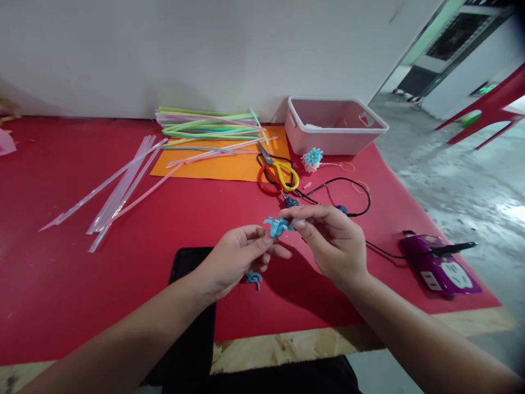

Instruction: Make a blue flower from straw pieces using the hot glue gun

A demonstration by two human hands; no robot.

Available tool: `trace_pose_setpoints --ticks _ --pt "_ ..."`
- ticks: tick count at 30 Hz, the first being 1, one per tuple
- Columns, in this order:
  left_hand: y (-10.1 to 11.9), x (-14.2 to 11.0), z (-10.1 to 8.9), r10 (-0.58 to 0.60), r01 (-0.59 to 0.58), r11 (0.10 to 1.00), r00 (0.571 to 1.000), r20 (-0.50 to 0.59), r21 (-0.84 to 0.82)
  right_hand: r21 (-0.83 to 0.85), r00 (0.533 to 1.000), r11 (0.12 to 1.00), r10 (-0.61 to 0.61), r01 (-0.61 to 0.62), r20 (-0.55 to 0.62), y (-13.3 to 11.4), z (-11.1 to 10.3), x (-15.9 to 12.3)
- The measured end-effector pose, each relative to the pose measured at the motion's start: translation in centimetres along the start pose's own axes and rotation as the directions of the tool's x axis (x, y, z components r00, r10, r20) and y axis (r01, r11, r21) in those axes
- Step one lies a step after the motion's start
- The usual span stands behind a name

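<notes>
Between both hands, above the red tabletop, is a small blue flower-like piece [278,226] with curled petals. My left hand [240,251] is closed on its lower left side, thumb and fingers pinching it. From the right, my right hand [334,238] pinches one of its petals between thumb and fingertips. Below my left hand lies another curled blue piece [253,279], partly hidden by the fingers. A black phone-like slab [192,317] lies under my left forearm. Just beyond my right fingertips are scissors [279,169] with red and yellow handles.
Fuzzy coloured stems [209,123] lie on an orange sheet [213,171], with clear pink strips [118,191] to the left. A pink basket [328,139] stands behind a finished-looking blue flower [312,158]. A black cable [369,200] runs near a purple box [441,265] at right.
</notes>
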State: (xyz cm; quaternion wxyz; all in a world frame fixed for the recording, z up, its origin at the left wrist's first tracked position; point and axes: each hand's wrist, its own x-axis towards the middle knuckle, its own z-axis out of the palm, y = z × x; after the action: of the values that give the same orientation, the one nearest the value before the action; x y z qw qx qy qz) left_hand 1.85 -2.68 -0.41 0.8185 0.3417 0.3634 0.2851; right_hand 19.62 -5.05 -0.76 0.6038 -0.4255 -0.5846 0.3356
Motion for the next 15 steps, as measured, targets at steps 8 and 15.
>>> trace_pose_setpoints --ticks 8,15 --pt "0.07 -0.03 -0.05 -0.013 0.011 0.999 0.999 -0.040 -0.034 -0.337 0.985 0.933 -0.158 0.127 -0.068 -0.42 -0.75 0.24" --pt "-0.03 -0.01 -0.18 -0.017 0.016 0.999 0.999 -0.039 -0.042 -0.245 0.968 0.944 -0.244 0.222 -0.062 -0.07 -0.56 -0.59"
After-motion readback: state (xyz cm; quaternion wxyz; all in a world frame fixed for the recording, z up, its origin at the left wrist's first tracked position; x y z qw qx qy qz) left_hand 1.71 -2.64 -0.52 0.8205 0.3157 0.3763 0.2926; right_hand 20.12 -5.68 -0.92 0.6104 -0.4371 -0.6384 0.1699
